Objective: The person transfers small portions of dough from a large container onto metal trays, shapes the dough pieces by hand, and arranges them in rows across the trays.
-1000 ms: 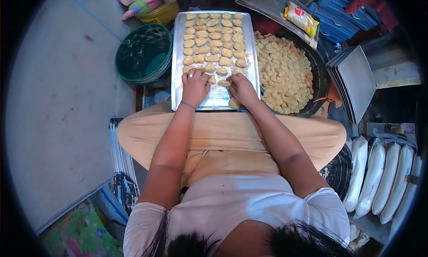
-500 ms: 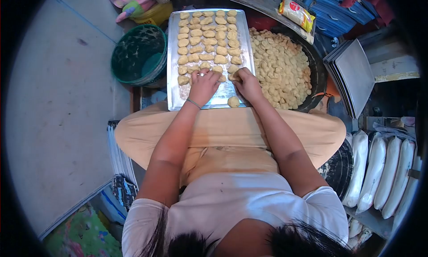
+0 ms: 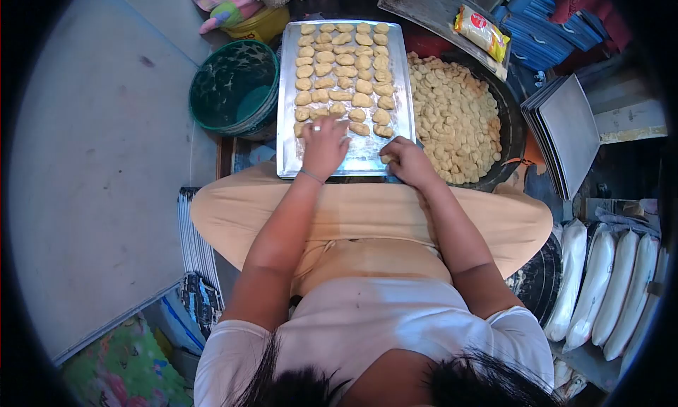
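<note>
A metal baking tray (image 3: 286, 152) lies at my lap, bearing rows of flattened, pale yellow dough pieces (image 3: 340, 95). My left hand (image 3: 325, 149) rests over the nearest row, palm down with fingers stretched out, and partly hides pieces there. Near the tray's front right corner, my right hand (image 3: 412, 162) has its fingers closed on a dough piece (image 3: 386, 158), mostly covered by them. Just beyond that hand sits another dough piece (image 3: 383, 131), the last of its column.
On the right, a big dark basin (image 3: 512, 124) holds a heap of dough pieces (image 3: 455, 110). A green bucket (image 3: 236, 99) stands on the left. A yellow packet (image 3: 482, 32) lies on a board at the back. Stacked trays (image 3: 568, 135) and white filled bags (image 3: 593, 287) are farther right.
My right hand has moved back toward the tray's front edge, to the loose dough piece there. My left hand has drawn back slightly from the row. The whole view has shifted a little.
</note>
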A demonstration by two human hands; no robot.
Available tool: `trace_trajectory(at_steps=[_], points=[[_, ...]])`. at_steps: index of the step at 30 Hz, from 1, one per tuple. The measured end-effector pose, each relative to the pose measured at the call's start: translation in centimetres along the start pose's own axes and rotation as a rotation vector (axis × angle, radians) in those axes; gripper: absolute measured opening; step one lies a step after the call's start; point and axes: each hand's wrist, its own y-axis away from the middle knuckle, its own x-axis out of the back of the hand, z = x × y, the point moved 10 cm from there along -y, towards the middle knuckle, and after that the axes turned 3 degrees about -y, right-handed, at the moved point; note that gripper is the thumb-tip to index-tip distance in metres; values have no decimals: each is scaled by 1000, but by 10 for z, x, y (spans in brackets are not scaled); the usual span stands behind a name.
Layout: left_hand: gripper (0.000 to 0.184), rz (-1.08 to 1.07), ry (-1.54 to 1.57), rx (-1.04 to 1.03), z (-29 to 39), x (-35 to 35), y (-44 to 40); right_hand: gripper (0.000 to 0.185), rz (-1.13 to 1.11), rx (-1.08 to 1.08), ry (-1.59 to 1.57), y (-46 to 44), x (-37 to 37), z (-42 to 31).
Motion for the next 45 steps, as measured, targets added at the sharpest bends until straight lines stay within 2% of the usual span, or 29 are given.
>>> trace_trajectory(at_steps=[3,5,10,14,16,19,21,23,26,28,29,30,31,32,33,35,37,39,41,45], points=[[46,28,14,132,-33,32,5,33,56,-25,-3,-1,7,18],[40,-88,48,186,-50,32,6,31,73,-68,19,-2,9,15],[31,-74,-27,99,-52,10,9,28,74,-51,170,-6,5,6],[30,-9,-41,94,-54,14,8,26,35,-162,80,-2,-2,-15],[29,17,21,136,-55,29,9,27,-4,-70,-46,-13,-32,-27],[25,-46,106,337,-81,31,19,17,-66,262,-22,-40,-86,-71],[23,-63,284,420,-105,20,32,14,-32,349,-21,-66,-115,-91],[23,-108,352,513,-116,14,46,13,35,425,-44,-75,-116,-109],[27,-43,310,510,-119,21,55,14,198,484,-97,-64,-64,-123],[30,-105,308,565,-102,30,48,17,368,345,-214,-59,-4,-78],[31,-153,279,520,-95,25,46,22,511,142,-215,-51,29,-35],[33,-195,244,479,-93,21,45,26,730,44,-142,-42,62,23],[35,-235,203,442,-92,18,45,30,855,-157,-204,-27,96,65],[34,-232,273,467,-96,11,45,37,843,-330,-294,-21,114,127],[32,-234,297,503,-97,10,45,47,821,-386,-128,-17,117,209],[29,-219,336,592,-97,15,44,65,632,-810,-325,12,90,289],[27,-185,316,602,-95,19,44,82,380,-945,-81,24,35,361],[27,-131,288,600,-95,22,46,94,187,-963,66,41,-27,392],[24,-75,280,576,-94,24,42,97,5,-1030,277,49,-64,380],[22,-45,250,549,-89,23,48,60,56,-921,268,47,-45,359]])
